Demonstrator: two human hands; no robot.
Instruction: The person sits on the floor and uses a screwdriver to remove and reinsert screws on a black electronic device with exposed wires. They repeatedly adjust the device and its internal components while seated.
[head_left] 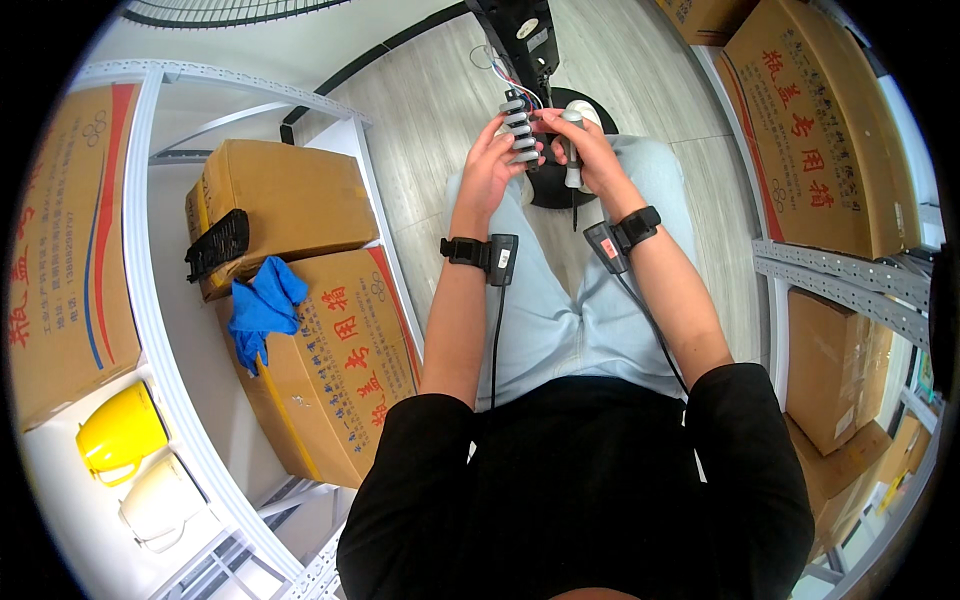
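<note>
My left grip [487, 165] is closed on the grey-ridged black strip [518, 118], located just below the black column [522, 40]; my right grip [592, 150] is clamped on the grey-handled screwdriver [573, 176]. Strip judged light and rigid; hold by side edges, sparing the thin, probably fragile wires [512, 80].

Bright even light, soft shadows, black corners, fisheye distortion bowing the left shelf [137, 220]
</note>
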